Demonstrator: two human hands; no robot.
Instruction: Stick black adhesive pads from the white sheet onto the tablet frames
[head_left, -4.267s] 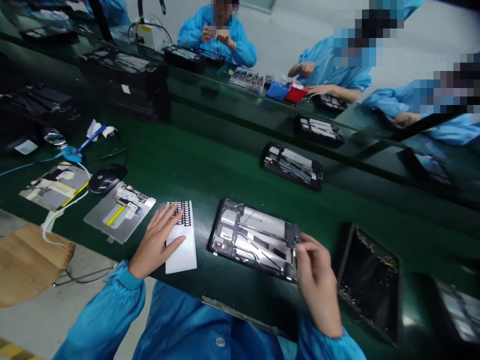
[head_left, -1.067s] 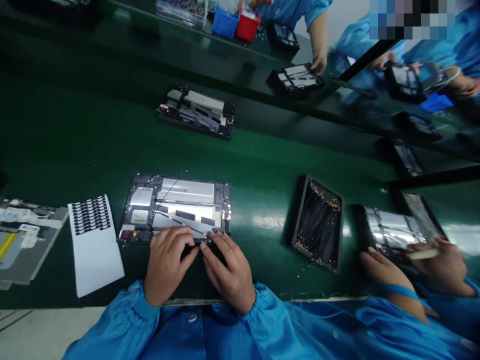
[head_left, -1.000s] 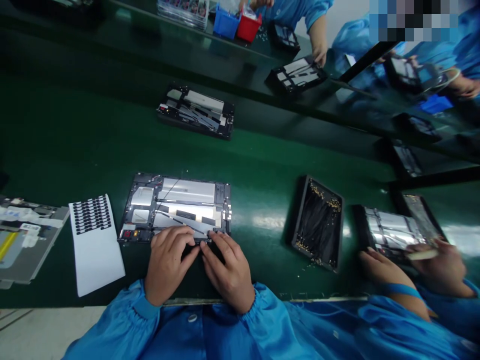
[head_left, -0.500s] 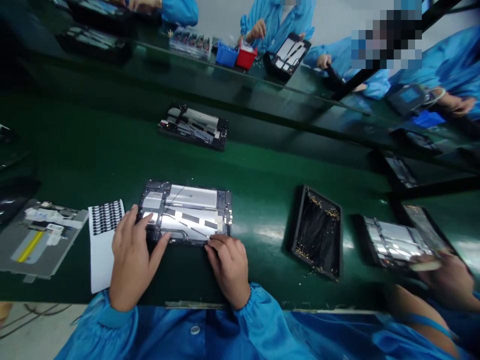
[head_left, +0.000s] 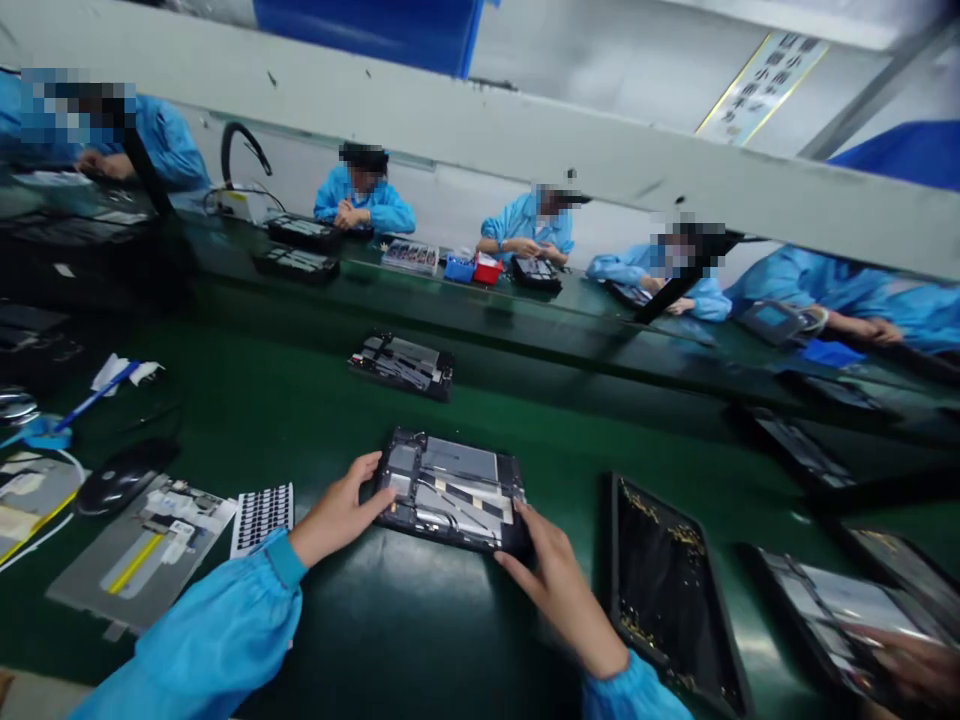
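Observation:
An opened tablet lies on the green table in front of me, its silver batteries and dark ribbon cables exposed. My left hand grips its left end, thumb on the near corner and fingers along the far side. At the opposite end, my right hand holds the right edge, with the thumb by the near corner. Left of my left hand is a white sheet of black stickers. A second opened tablet lies farther back on the table.
A black tray with gold-tipped dark pieces stands on the right. Beyond it, a neighbour's hand touches another opened tablet. A grey panel with a yellow strip and a black mouse are left. Co-workers sit across a raised shelf.
Both hands have moved outward to the tablet's two ends, and the tablet has shifted away from me and rightward. My view has tilted up, showing more of the opposite bench.

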